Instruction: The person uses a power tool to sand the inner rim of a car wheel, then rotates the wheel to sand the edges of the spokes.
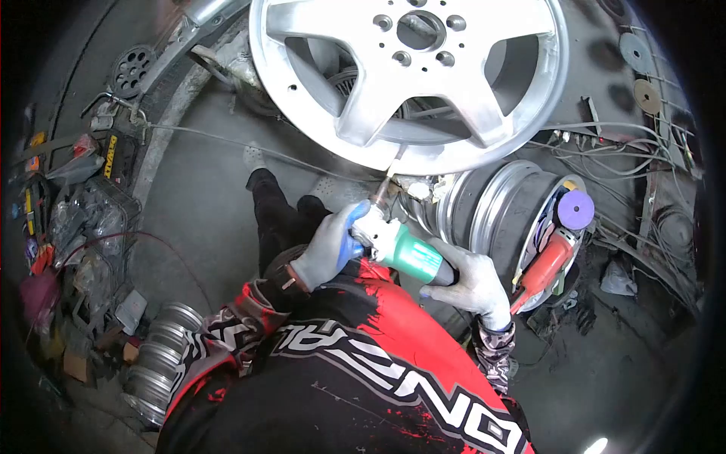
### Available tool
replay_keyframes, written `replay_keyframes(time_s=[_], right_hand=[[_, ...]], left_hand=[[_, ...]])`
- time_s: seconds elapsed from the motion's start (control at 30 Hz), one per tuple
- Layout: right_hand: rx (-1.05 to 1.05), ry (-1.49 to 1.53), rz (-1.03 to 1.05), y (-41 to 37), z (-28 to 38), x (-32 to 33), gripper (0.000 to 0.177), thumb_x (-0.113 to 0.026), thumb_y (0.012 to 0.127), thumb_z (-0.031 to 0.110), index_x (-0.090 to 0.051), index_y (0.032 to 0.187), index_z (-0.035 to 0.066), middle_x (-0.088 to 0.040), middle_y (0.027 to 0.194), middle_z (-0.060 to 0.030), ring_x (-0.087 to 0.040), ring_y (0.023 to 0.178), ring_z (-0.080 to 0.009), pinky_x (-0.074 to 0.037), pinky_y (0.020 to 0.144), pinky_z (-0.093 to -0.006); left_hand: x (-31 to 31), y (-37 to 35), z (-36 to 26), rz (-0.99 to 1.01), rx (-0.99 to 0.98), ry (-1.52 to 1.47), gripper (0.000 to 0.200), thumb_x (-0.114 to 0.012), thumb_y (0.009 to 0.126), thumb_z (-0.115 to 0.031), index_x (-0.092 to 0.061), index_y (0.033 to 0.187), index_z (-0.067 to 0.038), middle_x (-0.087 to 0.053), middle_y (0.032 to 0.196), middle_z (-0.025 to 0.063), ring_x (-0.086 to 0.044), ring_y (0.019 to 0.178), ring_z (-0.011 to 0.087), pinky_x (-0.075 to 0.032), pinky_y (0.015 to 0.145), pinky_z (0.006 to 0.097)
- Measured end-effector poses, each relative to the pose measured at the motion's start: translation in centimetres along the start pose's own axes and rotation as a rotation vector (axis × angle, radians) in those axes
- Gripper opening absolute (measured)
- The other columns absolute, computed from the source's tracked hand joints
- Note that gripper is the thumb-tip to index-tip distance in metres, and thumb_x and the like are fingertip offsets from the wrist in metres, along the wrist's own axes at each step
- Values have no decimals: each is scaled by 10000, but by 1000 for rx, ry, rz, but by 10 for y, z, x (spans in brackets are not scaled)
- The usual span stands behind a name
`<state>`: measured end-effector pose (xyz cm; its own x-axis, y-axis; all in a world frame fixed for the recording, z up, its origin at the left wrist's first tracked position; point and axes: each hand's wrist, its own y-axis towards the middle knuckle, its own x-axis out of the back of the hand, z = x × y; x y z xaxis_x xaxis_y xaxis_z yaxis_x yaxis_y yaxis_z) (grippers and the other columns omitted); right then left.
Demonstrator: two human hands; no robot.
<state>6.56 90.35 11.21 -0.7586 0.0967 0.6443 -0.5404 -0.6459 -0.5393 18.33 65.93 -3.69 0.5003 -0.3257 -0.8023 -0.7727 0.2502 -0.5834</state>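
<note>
Both hands are closed around the grinder point(404, 253). The gloved left hand point(333, 246) wraps its nose just behind the bit, and the gloved right hand point(473, 284) grips the rear of the green body. The bit point(387, 181) meets the lower edge of the wheel point(408, 83), below the gap between two spokes, with a faint haze of dust at the contact. The main risk, I judge, is the bit catching on the wheel's lip and skipping sideways. That would gouge the bright face or kick the tool back toward the left hand's fingers, which sit very near the spinning end. Too steep a tilt or too hard a push would likely cause it. The wheel seems to lean on clutter behind it, and I cannot tell whether it is clamped, so pressure may rock or shift it. Below and right of the wheel a second rim point(491, 204) lies on its side with a red grinder point(548, 265) and its purple disc point(576, 209) resting in it, and a jolt could knock them loose. Cables point(612, 144) trail right of the wheel and a thin wire point(227, 140) runs left of it, near enough to snag a sleeve or a cord. No guard shows on the bit, so dust may blow up at the person.
</note>
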Motion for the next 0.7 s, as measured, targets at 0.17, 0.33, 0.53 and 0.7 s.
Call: replay_keyframes(time_s=[0.17,0.33,0.53,0.7], right_hand=[[-107,-33,-55,-25,-3,11,840,-942,669,387,-655,1390,65,-742,1139,-242,-734,1036,-414,-595,842,-459],[-83,-41,-24,-11,3,3,835,-945,666,354,-654,1390,58,-750,1115,-227,-739,1019,-405,-595,859,-449],[38,40,34,19,15,-16,795,-912,715,435,-643,1404,144,-742,1067,-178,-732,988,-391,-576,806,-464],[27,18,16,7,3,-11,801,-916,708,417,-642,1403,128,-740,1092,-183,-728,1009,-395,-579,823,-465]], left_hand=[[15,50,51,-39,-103,209,365,-528,1122,-347,-658,1235,-25,-700,1113,65,-695,1036,192,-562,921,375],[1,13,15,59,21,-17,360,-550,1108,-338,-682,1251,-35,-707,1041,33,-700,912,131,-562,797,312],[25,-22,-14,-39,-38,175,431,-474,1140,-366,-602,1352,-13,-695,1202,88,-694,1105,182,-568,985,365],[5,-14,-3,-12,-85,200,411,-476,1136,-363,-605,1319,-19,-687,1168,87,-696,1062,204,-575,923,383]])
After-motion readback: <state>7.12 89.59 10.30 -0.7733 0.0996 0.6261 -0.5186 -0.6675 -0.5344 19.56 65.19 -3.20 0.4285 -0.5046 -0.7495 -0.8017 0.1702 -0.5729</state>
